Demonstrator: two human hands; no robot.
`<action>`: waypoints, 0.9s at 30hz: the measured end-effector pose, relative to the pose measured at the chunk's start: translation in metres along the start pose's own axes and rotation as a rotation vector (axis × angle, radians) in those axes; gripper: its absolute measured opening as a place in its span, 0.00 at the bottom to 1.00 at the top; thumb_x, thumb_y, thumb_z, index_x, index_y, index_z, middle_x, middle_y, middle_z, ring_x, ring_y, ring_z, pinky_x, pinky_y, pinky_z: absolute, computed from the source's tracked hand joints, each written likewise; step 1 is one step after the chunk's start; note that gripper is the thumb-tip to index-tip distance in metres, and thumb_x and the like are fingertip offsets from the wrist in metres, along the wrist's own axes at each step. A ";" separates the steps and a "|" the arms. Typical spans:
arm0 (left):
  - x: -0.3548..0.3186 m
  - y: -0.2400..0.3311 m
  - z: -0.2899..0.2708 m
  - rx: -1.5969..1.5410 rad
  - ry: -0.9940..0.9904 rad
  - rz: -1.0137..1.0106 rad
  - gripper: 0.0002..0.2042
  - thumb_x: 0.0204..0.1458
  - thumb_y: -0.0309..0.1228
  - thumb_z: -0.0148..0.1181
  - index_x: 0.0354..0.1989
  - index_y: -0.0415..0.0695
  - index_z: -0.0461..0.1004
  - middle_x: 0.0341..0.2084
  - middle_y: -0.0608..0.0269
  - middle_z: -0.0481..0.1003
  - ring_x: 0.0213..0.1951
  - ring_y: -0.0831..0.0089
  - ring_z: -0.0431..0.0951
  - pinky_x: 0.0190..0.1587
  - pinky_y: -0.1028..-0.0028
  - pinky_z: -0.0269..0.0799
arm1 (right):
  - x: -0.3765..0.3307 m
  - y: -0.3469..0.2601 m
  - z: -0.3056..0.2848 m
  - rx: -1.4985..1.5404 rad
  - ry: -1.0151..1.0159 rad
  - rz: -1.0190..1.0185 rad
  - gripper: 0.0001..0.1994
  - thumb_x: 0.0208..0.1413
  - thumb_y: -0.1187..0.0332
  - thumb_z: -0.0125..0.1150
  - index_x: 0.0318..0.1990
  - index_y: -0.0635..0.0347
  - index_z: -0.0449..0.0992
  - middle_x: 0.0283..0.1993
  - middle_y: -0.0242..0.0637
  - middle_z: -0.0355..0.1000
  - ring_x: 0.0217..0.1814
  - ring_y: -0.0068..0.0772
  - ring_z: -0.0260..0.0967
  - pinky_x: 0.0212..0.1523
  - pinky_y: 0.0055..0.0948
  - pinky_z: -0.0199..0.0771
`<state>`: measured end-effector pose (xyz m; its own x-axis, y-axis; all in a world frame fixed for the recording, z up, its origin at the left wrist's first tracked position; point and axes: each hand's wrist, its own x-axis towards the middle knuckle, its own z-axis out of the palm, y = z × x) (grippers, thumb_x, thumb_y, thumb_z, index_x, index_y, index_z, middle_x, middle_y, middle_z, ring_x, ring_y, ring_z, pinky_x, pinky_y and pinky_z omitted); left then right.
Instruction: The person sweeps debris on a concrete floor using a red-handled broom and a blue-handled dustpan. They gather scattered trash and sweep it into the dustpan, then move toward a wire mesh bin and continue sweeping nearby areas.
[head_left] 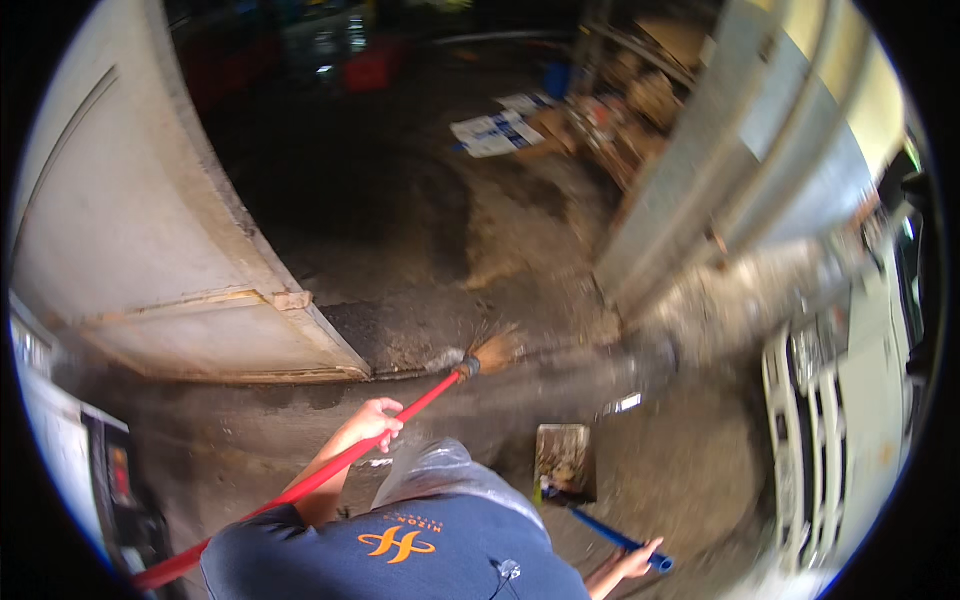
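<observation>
A broom with a long red handle (425, 400) runs from the lower left up to its bristle head. My left hand (377, 422) is closed around this handle partway down. The tan bristles (496, 351) rest on the dirty floor by the doorway line, slightly smeared by motion. Low on the right, my right hand (632, 563) grips the end of a blue pole (605, 532). That pole leads up to a box-shaped dustpan (592, 480), which stands on the floor in front of me with brownish debris in it.
A pale door panel (150, 220) stands at the left, and a metal door (700, 170) at the right. A white vehicle front (840, 430) is close on the right. Beyond the doorway lie a white-and-blue sheet (495, 133), piled cardboard (655, 98) and a red container (370, 70).
</observation>
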<state>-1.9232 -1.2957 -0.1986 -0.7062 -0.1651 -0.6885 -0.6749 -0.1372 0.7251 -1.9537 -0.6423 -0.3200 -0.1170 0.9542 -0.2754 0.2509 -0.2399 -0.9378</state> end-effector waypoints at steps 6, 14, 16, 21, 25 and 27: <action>0.065 0.058 0.013 -0.203 0.167 0.049 0.23 0.55 0.22 0.61 0.60 0.32 0.65 0.23 0.56 0.76 0.15 0.71 0.74 0.19 0.67 0.77 | 0.028 -0.031 0.237 0.083 -0.296 -0.050 0.24 0.47 0.46 0.76 0.35 0.58 0.76 0.31 0.32 0.72 0.26 0.29 0.66 0.17 0.32 0.63; 0.190 0.148 -0.072 -0.313 0.352 0.110 0.23 0.53 0.23 0.62 0.58 0.34 0.67 0.23 0.58 0.75 0.17 0.71 0.75 0.20 0.64 0.79 | -0.107 -0.085 0.515 0.076 -0.507 -0.023 0.27 0.48 0.46 0.74 0.43 0.59 0.75 0.42 0.36 0.74 0.35 0.35 0.69 0.22 0.36 0.63; 0.208 0.164 -0.089 -0.350 0.391 0.138 0.23 0.53 0.23 0.63 0.59 0.35 0.67 0.23 0.56 0.76 0.17 0.70 0.76 0.21 0.63 0.80 | -0.149 -0.105 0.572 -0.010 -0.553 -0.035 0.27 0.48 0.45 0.74 0.44 0.58 0.75 0.43 0.35 0.74 0.40 0.37 0.69 0.28 0.45 0.67; 0.243 0.189 -0.113 -0.512 0.502 0.195 0.23 0.53 0.21 0.62 0.57 0.32 0.67 0.24 0.56 0.76 0.16 0.69 0.76 0.17 0.65 0.78 | -0.265 -0.133 0.718 -0.020 -0.789 -0.062 0.25 0.49 0.47 0.74 0.41 0.58 0.76 0.41 0.35 0.73 0.41 0.37 0.68 0.30 0.45 0.69; 0.266 0.191 -0.122 -0.581 0.637 0.173 0.24 0.51 0.19 0.62 0.57 0.31 0.66 0.24 0.54 0.77 0.13 0.69 0.74 0.16 0.65 0.78 | -0.376 -0.135 0.828 -0.090 -0.915 -0.088 0.22 0.51 0.48 0.73 0.40 0.57 0.76 0.40 0.34 0.72 0.39 0.37 0.67 0.27 0.41 0.69; 0.287 0.187 -0.124 -0.709 0.704 0.164 0.23 0.51 0.18 0.62 0.57 0.32 0.66 0.23 0.53 0.77 0.13 0.69 0.74 0.17 0.65 0.79 | -0.432 -0.125 0.886 -0.134 -1.004 -0.129 0.22 0.51 0.47 0.73 0.38 0.56 0.76 0.38 0.33 0.72 0.38 0.36 0.67 0.25 0.39 0.67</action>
<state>-2.2254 -1.4897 -0.2582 -0.3369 -0.7411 -0.5808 -0.1362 -0.5720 0.8089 -2.7857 -1.1831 -0.2714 -0.8868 0.3662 -0.2820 0.2780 -0.0649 -0.9584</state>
